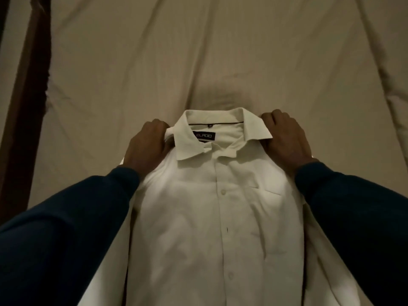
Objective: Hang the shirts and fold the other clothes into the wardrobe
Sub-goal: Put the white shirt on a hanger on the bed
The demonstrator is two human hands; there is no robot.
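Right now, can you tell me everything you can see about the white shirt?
The white shirt is a buttoned dress shirt of smooth woven-looking cloth, lying front-up on a beige sheet. It has a folded collar, a dark neck label, small white buttons and a chest pocket. The left hand and right hand grip its shoulders beside the collar.

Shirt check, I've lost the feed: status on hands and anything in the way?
Left hand and right hand grip the white shirt at the shoulders by the collar. Shirt buttoned, front up over the beige sheet. No hanger in view; nothing blocking.
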